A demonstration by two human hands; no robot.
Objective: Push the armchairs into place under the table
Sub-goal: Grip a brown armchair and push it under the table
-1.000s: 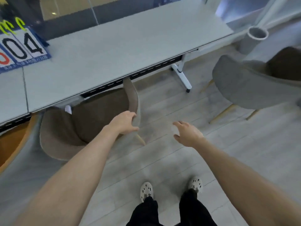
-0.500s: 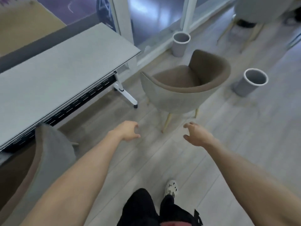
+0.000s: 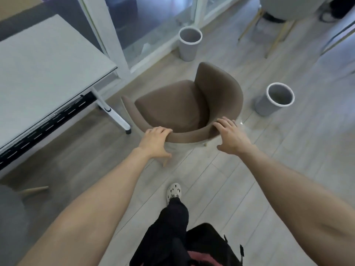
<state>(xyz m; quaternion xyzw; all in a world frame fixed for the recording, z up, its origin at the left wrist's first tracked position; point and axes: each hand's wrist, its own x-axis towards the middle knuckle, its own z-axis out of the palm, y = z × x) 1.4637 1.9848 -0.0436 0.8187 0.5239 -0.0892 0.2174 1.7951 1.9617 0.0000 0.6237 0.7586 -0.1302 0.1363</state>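
Observation:
A brown armchair (image 3: 178,106) with a pale grey outer shell stands on the floor to the right of the grey table (image 3: 44,73), clear of its end. My left hand (image 3: 155,141) curls over the near rim of the chair's curved back. My right hand (image 3: 229,136) rests on the same rim further right, fingers spread over the edge. The grey back of another armchair (image 3: 11,217) shows at the lower left by the table's long side.
Two grey waste bins stand on the floor: one (image 3: 190,43) near the glass wall, one (image 3: 276,98) right of the chair. The table's white leg with a caster (image 3: 115,114) sits left of the chair. Another chair's wooden legs (image 3: 272,35) are at the top right.
I stepped toward the brown armchair. Both hands, free in the air before, now lie on the rim of its back.

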